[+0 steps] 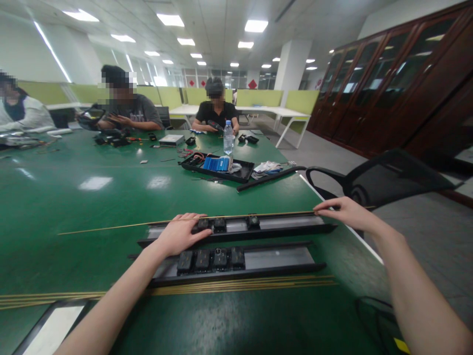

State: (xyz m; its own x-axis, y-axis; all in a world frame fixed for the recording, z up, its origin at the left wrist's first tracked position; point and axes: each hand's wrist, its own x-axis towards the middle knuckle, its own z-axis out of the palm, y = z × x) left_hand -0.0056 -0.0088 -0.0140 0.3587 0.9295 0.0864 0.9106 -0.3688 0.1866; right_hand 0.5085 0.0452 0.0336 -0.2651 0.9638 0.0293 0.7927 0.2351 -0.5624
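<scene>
I find the long gold rod (229,216) mid-frame, along the far edge of the far channel (291,222). Its long axis runs nearly level across the frame, rising slightly to the right; the thin left end points past the channel over the green table (121,197).

The right hand (342,209), right of centre, pinches the rod's right end between thumb and fingertips. The left hand (186,229) lies across the far channel beside its black blocks (219,225), fingers close together, thumb set apart; whether they grip the rod I cannot tell.

The near channel (279,256) lies just below, roughly parallel, with a bundle of rods (240,286) along its lower side. The table's white edge (369,249) slants down the right, close to the right hand, with a mesh chair (391,177) beyond. The widest room lies leftward, and above toward the black tray (246,171).
</scene>
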